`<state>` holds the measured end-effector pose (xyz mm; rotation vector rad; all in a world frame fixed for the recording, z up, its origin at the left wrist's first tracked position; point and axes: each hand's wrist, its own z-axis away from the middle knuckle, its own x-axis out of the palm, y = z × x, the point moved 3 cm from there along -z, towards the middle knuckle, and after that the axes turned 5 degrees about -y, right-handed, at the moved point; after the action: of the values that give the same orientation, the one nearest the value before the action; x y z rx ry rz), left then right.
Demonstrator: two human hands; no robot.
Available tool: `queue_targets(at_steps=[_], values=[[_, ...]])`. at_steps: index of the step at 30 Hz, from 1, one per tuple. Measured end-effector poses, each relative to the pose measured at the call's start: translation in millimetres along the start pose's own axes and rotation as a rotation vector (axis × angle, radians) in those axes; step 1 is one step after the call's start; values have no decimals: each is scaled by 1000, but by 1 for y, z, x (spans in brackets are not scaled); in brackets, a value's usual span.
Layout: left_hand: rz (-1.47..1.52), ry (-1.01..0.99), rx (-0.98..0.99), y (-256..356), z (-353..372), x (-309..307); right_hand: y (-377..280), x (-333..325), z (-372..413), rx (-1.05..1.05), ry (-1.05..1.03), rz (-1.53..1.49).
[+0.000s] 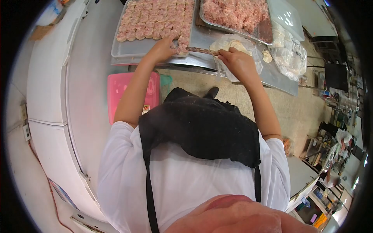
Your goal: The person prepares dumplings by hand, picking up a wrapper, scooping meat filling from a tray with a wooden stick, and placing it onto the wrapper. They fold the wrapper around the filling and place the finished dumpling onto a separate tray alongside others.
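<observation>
My left hand [162, 49] is at the near edge of a tray [132, 48], its fingers closed around a small meat dumpling [181, 49] beside the end of a row. Rows of open-topped meat dumplings [151, 21] fill much of that tray. My right hand [237, 62] grips a thin, flat spreading stick [203, 51] smeared with something. The stick points left, its tip close to the dumpling at my left fingers. Under and beyond my right hand lies an open plastic bag [224, 42] with round pale dough wrappers in it.
A metal tray [265, 34] of minced meat [235, 13] stands at the back. Bagged wrappers [287, 54] and one loose wrapper [267, 56] lie to the right on the metal table [278, 79]. A pink tub [116, 87] sits below, beside a white refrigerator [46, 85].
</observation>
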<state>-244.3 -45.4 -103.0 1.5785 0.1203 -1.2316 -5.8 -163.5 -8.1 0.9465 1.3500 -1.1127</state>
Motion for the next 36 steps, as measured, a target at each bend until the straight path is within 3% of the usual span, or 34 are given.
queue_targets(at_steps=[3, 9, 16, 18, 27, 30, 33, 36], values=[[-22, -75, -62, 18, 0, -3, -6, 0, -1, -8, 8, -12], [31, -27, 89, 2, 4, -5, -9, -9, -1, -22, 21, 12], [60, -66, -21, -1, 3, -3, -9, -11, -6, -108, 113, 37], [53, -100, -89, -11, 4, -5, -10, -20, -7, -51, 118, 32], [59, 23, -2, -13, 6, -4, -8, 18, -14, -103, 53, -39], [150, 0, -12, -15, 7, -5, 1, 7, -5, -79, 7, 2], [492, -146, -89, -42, 1, 3, -5, -23, 0, -22, -12, 65], [-56, 194, -70, -35, 10, -13, -15, -17, -6, -43, 34, 14]])
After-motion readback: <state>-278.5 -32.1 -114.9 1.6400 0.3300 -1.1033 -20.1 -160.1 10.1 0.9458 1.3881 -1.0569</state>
